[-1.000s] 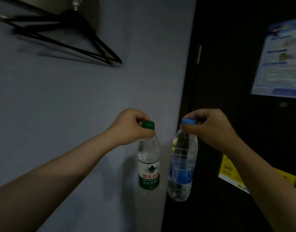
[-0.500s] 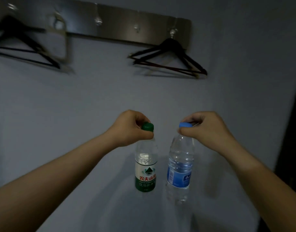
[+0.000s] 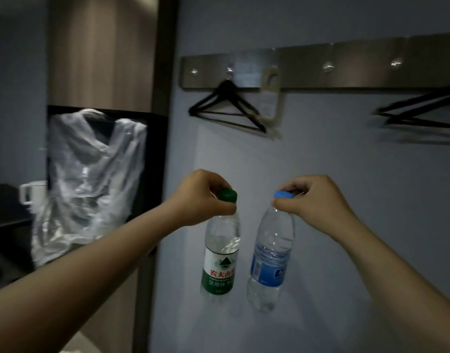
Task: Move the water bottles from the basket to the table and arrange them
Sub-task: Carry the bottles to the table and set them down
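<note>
Both my hands pinch bottle necks in mid-air: left hand holds the green-capped clear plastic bottle, right hand the blue-capped clear plastic bottle, just beside each other.

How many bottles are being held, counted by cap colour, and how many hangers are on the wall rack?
Green-capped bottle: 1
Blue-capped bottle: 1
Black hangers: 2
Total: 4

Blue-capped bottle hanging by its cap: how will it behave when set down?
The blue-capped bottle looks partly full, so probably moderately light. Pinched at the neck by the right hand, it hangs tilted and may swing. Tall and narrow, it could tip.
</note>
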`<state>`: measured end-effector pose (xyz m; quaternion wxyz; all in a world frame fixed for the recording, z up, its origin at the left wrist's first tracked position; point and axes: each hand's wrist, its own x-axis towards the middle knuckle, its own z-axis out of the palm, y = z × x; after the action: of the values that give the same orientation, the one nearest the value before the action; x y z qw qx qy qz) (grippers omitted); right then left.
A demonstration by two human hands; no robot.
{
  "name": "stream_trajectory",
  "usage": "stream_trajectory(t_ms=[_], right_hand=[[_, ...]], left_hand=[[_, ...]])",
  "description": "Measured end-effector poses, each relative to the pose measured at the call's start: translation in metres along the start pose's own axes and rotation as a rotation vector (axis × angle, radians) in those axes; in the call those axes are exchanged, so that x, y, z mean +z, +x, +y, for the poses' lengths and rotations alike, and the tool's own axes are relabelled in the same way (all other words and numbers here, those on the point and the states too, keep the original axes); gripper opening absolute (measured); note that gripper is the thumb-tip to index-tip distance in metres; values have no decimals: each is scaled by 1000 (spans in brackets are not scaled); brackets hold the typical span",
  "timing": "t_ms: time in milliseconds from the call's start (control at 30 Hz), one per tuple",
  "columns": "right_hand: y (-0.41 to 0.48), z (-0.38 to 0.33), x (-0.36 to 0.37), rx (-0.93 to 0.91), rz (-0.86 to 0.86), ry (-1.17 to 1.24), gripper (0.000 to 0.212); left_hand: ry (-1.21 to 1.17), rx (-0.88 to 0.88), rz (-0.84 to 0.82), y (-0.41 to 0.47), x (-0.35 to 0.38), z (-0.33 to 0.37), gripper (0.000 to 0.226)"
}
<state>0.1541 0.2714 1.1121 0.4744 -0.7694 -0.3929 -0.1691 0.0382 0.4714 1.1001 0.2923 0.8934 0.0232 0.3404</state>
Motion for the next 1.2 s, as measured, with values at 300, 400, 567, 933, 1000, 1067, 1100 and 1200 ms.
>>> stream_trajectory(t_ms=[300,400,567,933,1000,1067,1100,1200], right_hand=[[43,-80,186,-119,-195,186,13],[53,-103,240,-173,-286,232,14],[77,-134,320,-243,-378,277,17],[152,-178,482,-418,-536,462,17],[166,-186,507,-452,-562,486,17],[178,-194,533,-482,-588,504,17],[183,-198,545,-494,-604,510,17],[192,-209,583,-514,-651,529,16]], left_hand=[[135,-201,155,-59,-140,-122,19],[179,-271,189,-76,-174,-157,21],[277,-359,257,-96,-222,-204,24],[502,-521,384,-92,-295,-286,28],[511,-545,412,-88,-306,-302,28],[511,-564,446,-85,-316,-319,27],[510,-573,458,-84,-320,-328,26],[513,-616,458,-85,-336,-356,26]])
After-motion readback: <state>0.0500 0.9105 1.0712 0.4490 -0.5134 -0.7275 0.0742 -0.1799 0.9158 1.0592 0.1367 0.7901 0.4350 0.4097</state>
